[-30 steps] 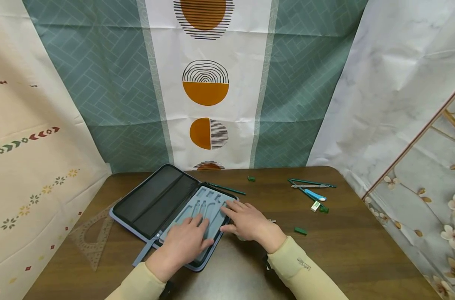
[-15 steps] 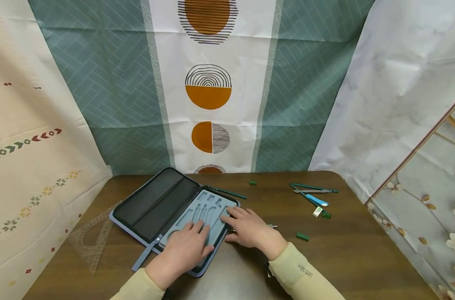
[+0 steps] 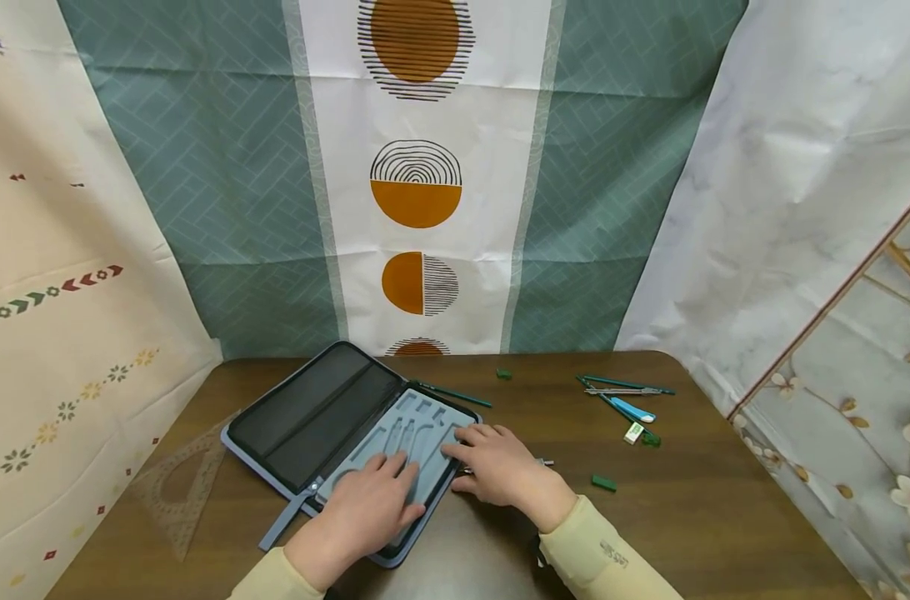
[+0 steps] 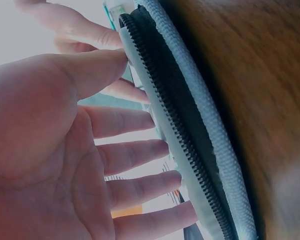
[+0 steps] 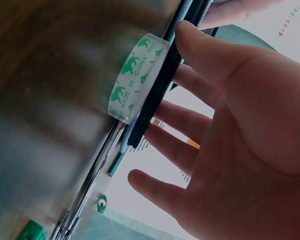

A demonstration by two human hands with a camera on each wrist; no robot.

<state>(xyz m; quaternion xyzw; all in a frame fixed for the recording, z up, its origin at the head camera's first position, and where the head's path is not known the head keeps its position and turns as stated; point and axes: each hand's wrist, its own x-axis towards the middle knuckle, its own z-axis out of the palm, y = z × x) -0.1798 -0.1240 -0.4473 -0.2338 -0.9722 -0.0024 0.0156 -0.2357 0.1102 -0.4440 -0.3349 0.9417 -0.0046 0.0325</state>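
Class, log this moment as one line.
left hand: on blue tray; right hand: at tray's edge; case: open; set square: on table

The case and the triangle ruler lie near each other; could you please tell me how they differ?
The case is blue outside and opaque; the triangle ruler is see-through. The case is rectangular with rounded corners; the triangle ruler is three-sided with a curved cutout. The left hand and right hand are at the case, not the triangle ruler. Case and triangle ruler both lie on the table.
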